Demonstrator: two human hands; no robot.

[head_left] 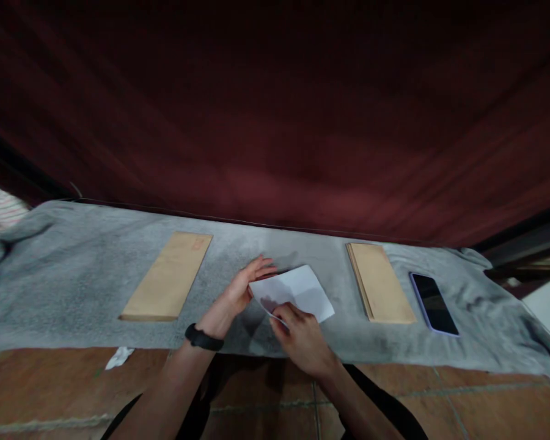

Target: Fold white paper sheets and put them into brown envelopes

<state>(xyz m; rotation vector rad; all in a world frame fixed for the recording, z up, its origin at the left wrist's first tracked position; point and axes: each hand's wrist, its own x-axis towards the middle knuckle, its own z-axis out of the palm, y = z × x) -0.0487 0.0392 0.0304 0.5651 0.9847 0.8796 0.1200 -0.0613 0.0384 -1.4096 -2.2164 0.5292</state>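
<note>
- While grey cloth (96, 269) stretches across, one brown envelope (168, 278) lies left and an envelope stack (384, 284) right, contents hidden from me.
- White paper (302, 292) sits between them.
- Right hand (303, 341) pinches its near edge; left hand (246, 282), loosely open, touches its left corner.

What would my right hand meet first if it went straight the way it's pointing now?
Beyond the white paper it touches, your right hand would probably meet your left hand first, though depth is unclear.
</note>
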